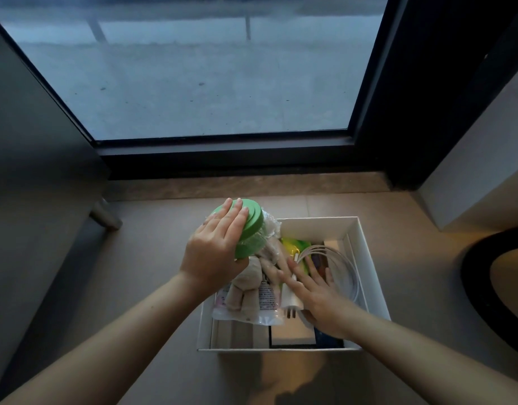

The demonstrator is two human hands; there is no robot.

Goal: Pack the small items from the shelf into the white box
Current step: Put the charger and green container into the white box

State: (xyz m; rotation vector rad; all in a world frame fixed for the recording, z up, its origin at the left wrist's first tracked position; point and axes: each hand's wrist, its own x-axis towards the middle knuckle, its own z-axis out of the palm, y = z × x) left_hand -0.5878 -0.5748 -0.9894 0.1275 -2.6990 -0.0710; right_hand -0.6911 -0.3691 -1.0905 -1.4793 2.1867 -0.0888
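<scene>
Step in hand, as I judge it: seating 1 more item in the white box point(368, 273), which sits on the floor point(164, 287) below a window. The shelf is not in view.

Left hand point(214, 252): closed around a green-lidded container point(251, 229), fingers laid over the lid, thumb at its lower edge. The container is tilted and sits over the box's far-left corner, against a beige soft toy point(251, 279) in a clear bag point(263, 314). I cannot tell whether it already rests on anything.

Right hand point(316, 290): open, fingers spread flat, palm down on the contents beside a white charger point(291, 302). A coiled white cable point(345, 264) lies along the right wall, with a yellow-green packet point(295, 247) towards the far side.

Both forearms reach forward and down, wrists roughly straight.

Recommendations:
1. The box looks nearly full, so press the loose items down and to the right with the flat hand to open a gap at the left.
2. Lower the container lid-up or on its side into that gap; do not set it on top of the soft toy, where it would likely roll.
3. Loose cable loops could snag.
4. Release only once the container sits below the rim.
</scene>
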